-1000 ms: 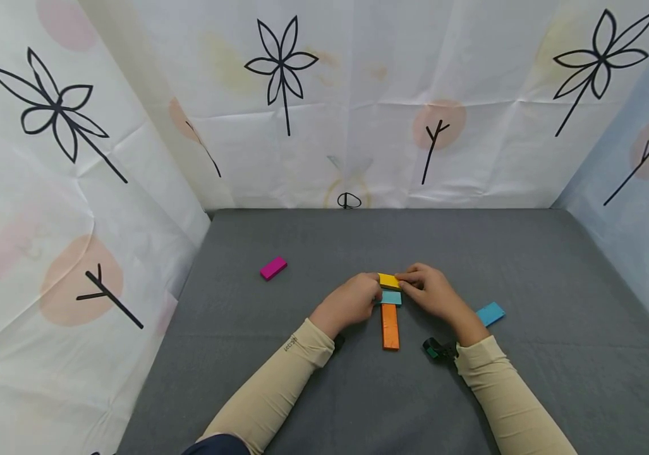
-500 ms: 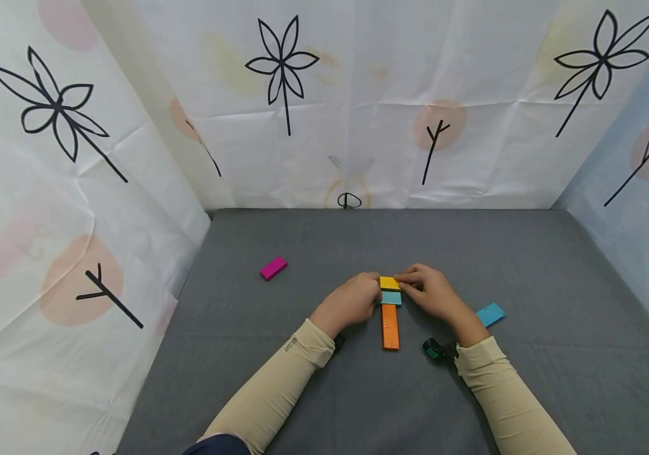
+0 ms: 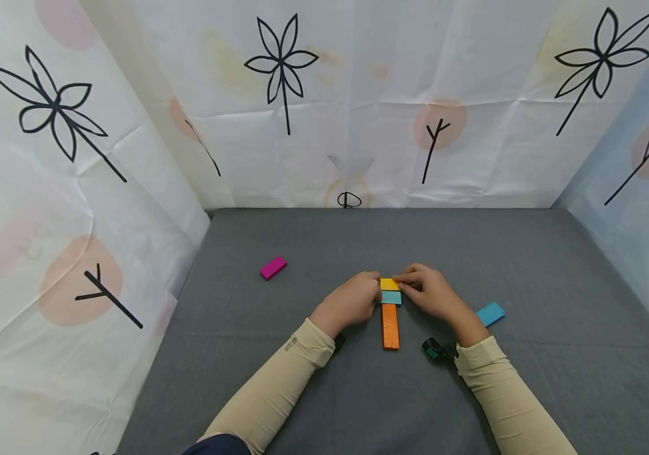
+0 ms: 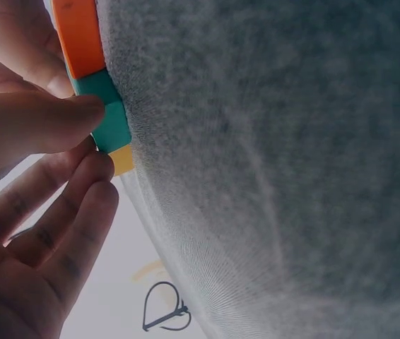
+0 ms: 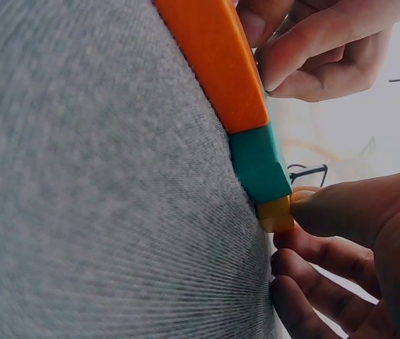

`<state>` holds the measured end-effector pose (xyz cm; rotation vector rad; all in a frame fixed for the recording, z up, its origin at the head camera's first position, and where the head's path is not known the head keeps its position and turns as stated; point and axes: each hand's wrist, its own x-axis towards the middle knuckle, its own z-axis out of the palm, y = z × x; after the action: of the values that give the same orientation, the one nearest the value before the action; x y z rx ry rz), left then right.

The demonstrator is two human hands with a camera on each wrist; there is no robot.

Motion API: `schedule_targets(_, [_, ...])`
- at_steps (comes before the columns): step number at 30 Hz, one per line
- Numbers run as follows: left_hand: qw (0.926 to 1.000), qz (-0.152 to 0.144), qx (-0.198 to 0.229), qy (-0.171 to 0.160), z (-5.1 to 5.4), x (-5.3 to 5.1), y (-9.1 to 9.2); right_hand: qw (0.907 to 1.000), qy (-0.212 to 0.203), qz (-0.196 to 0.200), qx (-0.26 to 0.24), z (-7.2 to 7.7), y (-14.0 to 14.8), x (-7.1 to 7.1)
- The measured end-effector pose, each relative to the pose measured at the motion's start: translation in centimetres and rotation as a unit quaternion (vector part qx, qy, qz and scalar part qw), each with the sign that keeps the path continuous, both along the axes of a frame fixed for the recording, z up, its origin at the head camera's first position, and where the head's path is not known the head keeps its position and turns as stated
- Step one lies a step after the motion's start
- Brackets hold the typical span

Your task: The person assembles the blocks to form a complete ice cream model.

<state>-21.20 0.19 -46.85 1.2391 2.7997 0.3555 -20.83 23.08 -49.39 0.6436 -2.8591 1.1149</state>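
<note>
Three blocks lie end to side in a T-like row on the table: an orange block point(image 3: 390, 327), a teal block point(image 3: 391, 297) across its far end, and a yellow block point(image 3: 390, 284) beyond that. The left hand point(image 3: 350, 302) is at the row's left side, its thumb on the teal block point(image 4: 112, 116) in the left wrist view; its other fingers curl near the yellow block point(image 4: 123, 160). The right hand point(image 3: 429, 289) pinches the right end of the yellow block point(image 5: 275, 214) between thumb and finger. The left hand's index fingertip is partly hidden.
A magenta block point(image 3: 273, 268) lies far left on the grey table point(image 3: 301, 240). A blue block point(image 3: 490, 314) sits beside the right wrist, partly covered by the forearm. Printed white cloth walls point(image 3: 352, 151) border the table at the back and sides.
The yellow block has slid slightly toward the teal block and straightened to lie parallel with it. The right fingers have shifted a little left; the left hand is nearly still.
</note>
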Motion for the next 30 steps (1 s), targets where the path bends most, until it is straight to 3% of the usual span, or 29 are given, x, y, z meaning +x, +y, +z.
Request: schedule_targets(30, [0.9998, -0.011, 0.015, -0.007, -0.08, -0.18, -0.15, 0.9998, 0.011, 0.013, 0.013, -0.13, -0.04, -0.14])
